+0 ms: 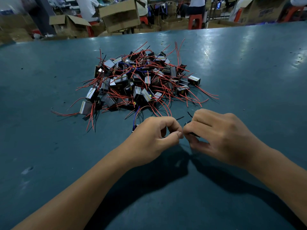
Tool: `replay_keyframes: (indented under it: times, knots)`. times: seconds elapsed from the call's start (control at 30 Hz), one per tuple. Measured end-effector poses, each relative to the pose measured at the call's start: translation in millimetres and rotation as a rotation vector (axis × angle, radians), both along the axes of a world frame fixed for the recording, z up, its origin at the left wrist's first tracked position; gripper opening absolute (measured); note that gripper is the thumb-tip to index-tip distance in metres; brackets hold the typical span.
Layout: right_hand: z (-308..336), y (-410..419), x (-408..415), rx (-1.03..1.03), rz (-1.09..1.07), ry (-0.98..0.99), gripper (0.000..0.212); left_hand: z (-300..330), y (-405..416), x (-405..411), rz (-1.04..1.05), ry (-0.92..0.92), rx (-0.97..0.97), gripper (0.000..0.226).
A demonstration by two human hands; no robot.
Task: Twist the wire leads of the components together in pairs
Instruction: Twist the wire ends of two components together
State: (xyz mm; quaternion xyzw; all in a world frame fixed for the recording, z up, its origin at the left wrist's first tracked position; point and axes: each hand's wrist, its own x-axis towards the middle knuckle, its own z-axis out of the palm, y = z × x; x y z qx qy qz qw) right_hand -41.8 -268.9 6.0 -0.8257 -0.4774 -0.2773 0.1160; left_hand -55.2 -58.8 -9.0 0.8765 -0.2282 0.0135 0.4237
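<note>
Left hand [155,136]: near centre of teal table [249,72], fingers curled, thumb and forefinger pinching something too small to make out. Right hand [221,135]: just beside it, fingertips touching the left's, curled round a dark component [193,133], black wire leads [180,118] protruding. Pile of components [139,82] with red leads: farther, centre. Cardboard boxes [120,14]: far edge.

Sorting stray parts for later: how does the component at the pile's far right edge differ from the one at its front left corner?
The right-edge component lies apart from the pile, its red leads trailing right and toward the camera; the front-left component touches its neighbours, its leads trailing left. The right one shows a dark side with a yellow band; the left one shows a pale grey face. Both are small blocks with red leads.
</note>
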Motion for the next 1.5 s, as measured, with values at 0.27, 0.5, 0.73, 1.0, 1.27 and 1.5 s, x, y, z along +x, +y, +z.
replay_keyframes:
  times: [0.27, 0.5, 0.73, 1.0, 1.27, 1.5]
  knots:
    - [-7, 11, -6, 0.224, -0.107, 0.312, 0.011, 1, -8, -4, 0.040, -0.222, -0.008, 0.005]
    - [-10, 16, -3, 0.579, -0.213, 0.924, 0.013, 1, -12, -1, 0.004, -0.940, 0.430, 0.016]
    - [-4, 1, -2, 0.291, -0.107, 0.363, 0.004, -2, -6, 0, 0.077, -0.394, 0.050, 0.003]
    - [2, 1, 0, 0.028, -0.028, -0.118, 0.018, -2, -3, 1, -0.002, -0.190, -0.051, 0.007]
    - [0, 5, -2, 0.032, -0.060, -0.035, 0.022, 0, -6, -1, -0.013, -0.168, -0.071, 0.006]
    - [-7, 16, -5, 0.422, -0.220, 0.715, 0.018, 3, -11, 0, 0.074, -0.868, 0.348, 0.014]
